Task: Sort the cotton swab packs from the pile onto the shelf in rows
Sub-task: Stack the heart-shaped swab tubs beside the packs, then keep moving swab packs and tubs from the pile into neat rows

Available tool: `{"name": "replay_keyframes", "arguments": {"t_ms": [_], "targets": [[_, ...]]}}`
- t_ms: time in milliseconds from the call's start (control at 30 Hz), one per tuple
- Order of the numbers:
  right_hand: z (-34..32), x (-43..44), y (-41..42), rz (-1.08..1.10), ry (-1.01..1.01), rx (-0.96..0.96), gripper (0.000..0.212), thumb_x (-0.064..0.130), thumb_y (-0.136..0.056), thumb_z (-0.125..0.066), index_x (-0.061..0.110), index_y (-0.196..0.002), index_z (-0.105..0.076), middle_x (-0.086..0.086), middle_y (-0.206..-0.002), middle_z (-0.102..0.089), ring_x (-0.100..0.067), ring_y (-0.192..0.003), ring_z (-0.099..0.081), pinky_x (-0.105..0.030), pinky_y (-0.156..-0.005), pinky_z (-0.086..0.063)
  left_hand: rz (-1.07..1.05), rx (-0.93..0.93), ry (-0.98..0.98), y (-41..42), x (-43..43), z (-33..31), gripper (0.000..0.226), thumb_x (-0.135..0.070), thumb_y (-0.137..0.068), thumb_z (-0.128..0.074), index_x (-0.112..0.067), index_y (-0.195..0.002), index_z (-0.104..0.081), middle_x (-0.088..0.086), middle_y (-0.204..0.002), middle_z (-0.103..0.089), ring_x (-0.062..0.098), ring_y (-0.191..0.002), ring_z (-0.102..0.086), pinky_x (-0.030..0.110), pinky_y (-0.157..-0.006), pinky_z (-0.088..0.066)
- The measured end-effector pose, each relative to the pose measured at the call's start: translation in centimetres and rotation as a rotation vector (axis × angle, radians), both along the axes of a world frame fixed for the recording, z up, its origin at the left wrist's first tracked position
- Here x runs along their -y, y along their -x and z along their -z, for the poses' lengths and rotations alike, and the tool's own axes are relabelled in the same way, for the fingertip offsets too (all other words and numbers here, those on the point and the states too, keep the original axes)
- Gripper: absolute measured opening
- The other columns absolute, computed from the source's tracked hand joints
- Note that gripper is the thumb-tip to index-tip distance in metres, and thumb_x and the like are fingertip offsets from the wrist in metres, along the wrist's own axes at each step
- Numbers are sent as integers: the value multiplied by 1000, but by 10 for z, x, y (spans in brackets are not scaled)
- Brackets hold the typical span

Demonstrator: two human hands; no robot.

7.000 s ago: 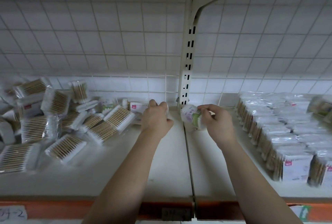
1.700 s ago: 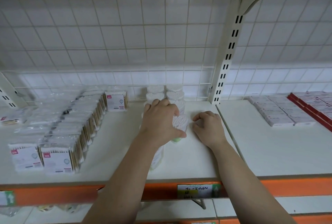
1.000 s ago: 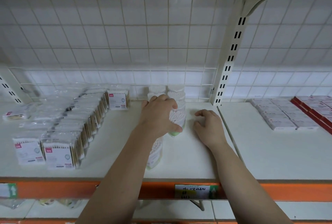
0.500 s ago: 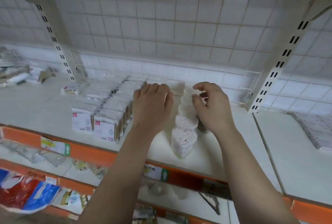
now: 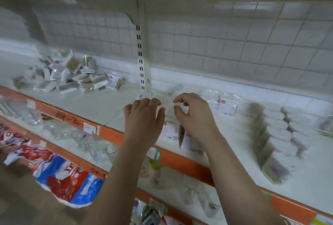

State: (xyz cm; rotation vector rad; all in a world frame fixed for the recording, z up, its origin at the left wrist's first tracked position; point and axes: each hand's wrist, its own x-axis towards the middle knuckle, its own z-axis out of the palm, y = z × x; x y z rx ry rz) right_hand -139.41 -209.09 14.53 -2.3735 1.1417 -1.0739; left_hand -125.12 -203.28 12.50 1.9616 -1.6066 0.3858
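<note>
The view is blurred by motion. A loose pile of cotton swab packs lies at the back left of the white shelf. Rows of flat packs with pink labels stand on the shelf right under my hands. Further right stand rows of white tubs of swabs. My left hand hovers palm down with its fingers spread, holding nothing. My right hand hovers beside it with curled fingers, thumb and forefinger apart, also holding nothing.
A slotted upright post splits the shelf behind my hands, in front of a wire grid back panel. The shelf has an orange front edge. The lower shelf holds clear glassware; red and blue bags lie below.
The view has swung left and down. My hands have come off the row of white tubs and now hover over the flat packs. The loose pile has come into view.
</note>
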Motion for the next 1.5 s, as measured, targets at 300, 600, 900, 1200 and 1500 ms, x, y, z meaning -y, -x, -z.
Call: {"name": "replay_keyframes", "arguments": {"t_ms": [300,600,900,1200,1500], "targets": [[11,-24,-146,-38,-56,24,20,18,-87,-58,21,-106,-64,5,-108,-60,-9,-95,-53,-19,-78,-38,-42,4,-15,-139,-40,5,35,-40,-93,-39,-21,-112,-61,-1,-103,-64,24,-98,-58,41,-87,-36],[17,-18,-259,-113,-112,8,23,22,-88,-59,25,-111,-61,8,-115,-56,-8,-102,-52,-22,-80,-40,-124,-34,-34,-242,-44,11,37,-39,-95,-44,-20,-123,-57,1,-121,-59,23,-112,-53,39,-97,-32],[25,38,-359,-131,-135,36,25,21,-88,-59,21,-113,-62,6,-115,-57,-9,-100,-53,-25,-82,-44,-147,-10,-44,-340,0,17,35,-40,-96,-42,-21,-120,-57,0,-117,-59,23,-111,-53,38,-96,-32],[30,103,-434,-122,-181,-13,24,18,-87,-58,20,-111,-62,5,-111,-61,-12,-102,-54,-25,-81,-42,-184,-74,-45,-419,50,20,35,-39,-94,-45,-26,-124,-55,-3,-125,-56,19,-119,-47,38,-101,-29],[46,131,-477,-86,-205,-66,27,18,-85,-61,17,-112,-65,0,-113,-62,-14,-100,-54,-20,-78,-35,-160,-109,-87,-468,80,37,37,-37,-93,-47,-24,-126,-52,-1,-122,-56,21,-115,-48,37,-96,-32]]}}
